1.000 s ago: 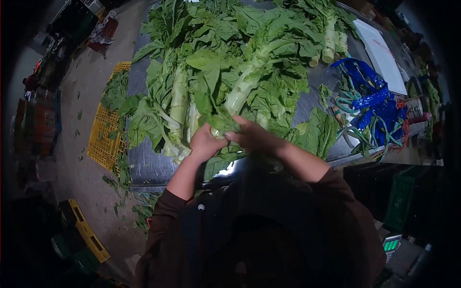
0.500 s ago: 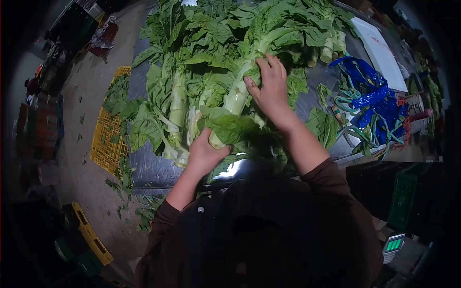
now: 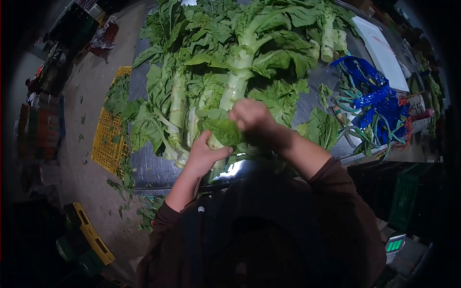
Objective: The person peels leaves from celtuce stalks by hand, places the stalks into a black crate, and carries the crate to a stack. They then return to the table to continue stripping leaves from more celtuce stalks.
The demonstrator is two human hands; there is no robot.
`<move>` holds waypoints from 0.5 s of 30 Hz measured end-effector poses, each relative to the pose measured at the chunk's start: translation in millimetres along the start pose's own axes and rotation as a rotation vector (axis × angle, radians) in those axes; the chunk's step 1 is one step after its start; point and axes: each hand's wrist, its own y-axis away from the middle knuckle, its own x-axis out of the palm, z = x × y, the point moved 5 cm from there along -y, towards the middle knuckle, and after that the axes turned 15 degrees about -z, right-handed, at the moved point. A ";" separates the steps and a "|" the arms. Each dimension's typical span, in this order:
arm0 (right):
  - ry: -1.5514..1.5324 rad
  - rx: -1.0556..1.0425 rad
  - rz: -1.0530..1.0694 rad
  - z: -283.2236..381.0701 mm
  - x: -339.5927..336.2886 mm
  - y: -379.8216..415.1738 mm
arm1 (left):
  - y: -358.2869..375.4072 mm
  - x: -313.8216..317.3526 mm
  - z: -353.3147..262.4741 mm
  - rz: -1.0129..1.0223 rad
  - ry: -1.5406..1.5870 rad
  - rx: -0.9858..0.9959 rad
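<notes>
A thick, pale green celtuce stalk (image 3: 235, 86) lies pointing away from me, with its leafy top spread over the pile. My left hand (image 3: 204, 152) is closed around its near end, thumb across the stalk. A loose-looking green leaf (image 3: 223, 130) hangs over the stalk between my two hands. Right beside that leaf and the stalk is my right hand (image 3: 253, 117), its fingers curled in and blurred by motion; what they grip is hidden. More celtuce (image 3: 177, 98) with leaves lies to the left.
The metal table (image 3: 153, 168) carries a heap of leafy celtuce. Blue plastic strapping and cords (image 3: 374, 96) lie at right beside a white board (image 3: 382, 53). A yellow crate (image 3: 108, 139) stands left of the table, with leaf scraps around. A lit green display (image 3: 394, 245) sits lower right.
My right hand has come down the stalk towards me, and its fingers have curled in. The stalk's leafy top has shifted left and opened out. My left hand keeps its hold.
</notes>
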 end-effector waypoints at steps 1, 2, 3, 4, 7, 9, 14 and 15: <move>-0.001 -0.001 -0.004 7.5 -5.3 0.0 | -3.0 0.2 -1.0 0.037 0.128 -0.009; 0.081 -0.010 0.059 17.0 -13.8 -9.1 | -4.1 -1.2 -5.8 0.034 0.127 -0.002; 0.162 -0.016 0.123 23.0 -20.3 -17.2 | -2.3 -3.8 -12.8 0.019 0.108 0.019; 0.266 0.007 -0.047 14.1 -33.2 -34.7 | -0.1 -6.5 -17.4 0.004 0.088 0.038; 0.533 -0.044 -0.175 -28.5 -48.7 -61.8 | 4.2 -14.2 -20.0 0.007 0.048 0.027; 0.556 -0.065 -0.128 -32.4 -46.0 -69.0 | 6.9 -13.7 -20.2 0.012 0.057 0.062; 0.481 0.155 0.135 -44.5 -18.0 -47.0 | 8.2 -12.0 -16.5 -0.047 0.031 0.044; 0.391 0.215 0.167 -43.6 -13.1 -38.0 | 6.1 -12.7 -16.3 -0.077 -0.041 0.088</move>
